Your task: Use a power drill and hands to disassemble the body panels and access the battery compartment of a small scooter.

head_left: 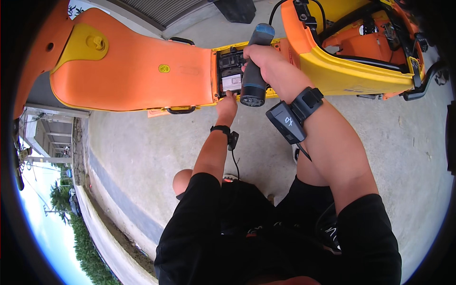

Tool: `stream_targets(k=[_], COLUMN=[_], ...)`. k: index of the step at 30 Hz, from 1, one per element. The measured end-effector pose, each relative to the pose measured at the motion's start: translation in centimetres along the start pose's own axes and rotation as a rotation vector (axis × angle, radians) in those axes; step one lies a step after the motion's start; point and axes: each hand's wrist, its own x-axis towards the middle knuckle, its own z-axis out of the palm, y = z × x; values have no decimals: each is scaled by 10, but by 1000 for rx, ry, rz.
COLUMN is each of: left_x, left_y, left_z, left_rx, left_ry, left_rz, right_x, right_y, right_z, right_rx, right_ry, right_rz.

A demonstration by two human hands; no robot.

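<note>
My right hand [267,61] is wrapped round a thick dark cordless power tool [255,81] with a blue end. It is held across the right side of an open compartment [220,71] in an orange and yellow scooter [137,71]. Beneath the tool, part of the compartment is hidden. A light grey block [232,82] sits among black parts [231,60] inside. My left hand [228,107] reaches the near edge of this compartment, its fingertips bent together just below the grey block. Whatever they pinch is too small to make out.
The long orange seat panel [123,66] extends left of the compartment. To the right rises yellow bodywork [351,71] with an open framed section. A black grab handle [181,110] juts from the near side. Concrete floor [137,142] lies beneath, and a low wall [102,223] runs along the left.
</note>
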Motion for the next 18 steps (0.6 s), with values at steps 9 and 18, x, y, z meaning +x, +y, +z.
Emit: stream_targets(k=[9, 18], left_x=[-5, -7], left_y=[-14, -5], left_z=[-7, 12], left_rx=[-75, -289], left_ry=[1, 204], left_rz=[74, -86], right_x=[7, 2], right_y=[2, 3], right_z=[-2, 2], right_rx=[-36, -30], right_ry=[-15, -12], right_rz=[-8, 1])
